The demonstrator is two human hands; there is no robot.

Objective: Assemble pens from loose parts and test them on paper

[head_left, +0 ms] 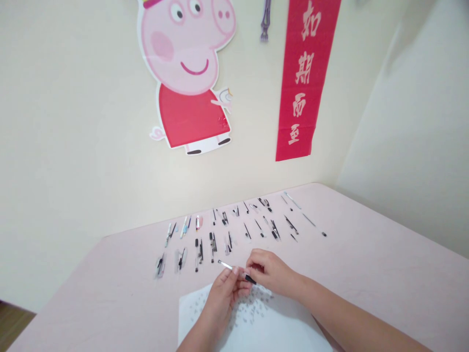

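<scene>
Above a white sheet [278, 327], my left hand [227, 288] grips a slim pen [225, 265] with a clear barrel and a black part at its near right end. The pen lies slanted across my fingers, its clear end pointing up and to the left. My right hand [271, 271] is curled in at the black end, thumb and fingertips pinched against the pen. Its fingertips are partly hidden. Many small grey specks [252, 305] cover the sheet under my hands; whether they are loose bits or printed marks I cannot tell.
Beyond my hands, pens and pen parts lie in rows on the pale pink table [120, 288], among them a clear-and-black group [201, 250] and a long thin refill [311, 221]. A wall stands behind, with a pig cutout [194, 115] and a red banner [300, 107].
</scene>
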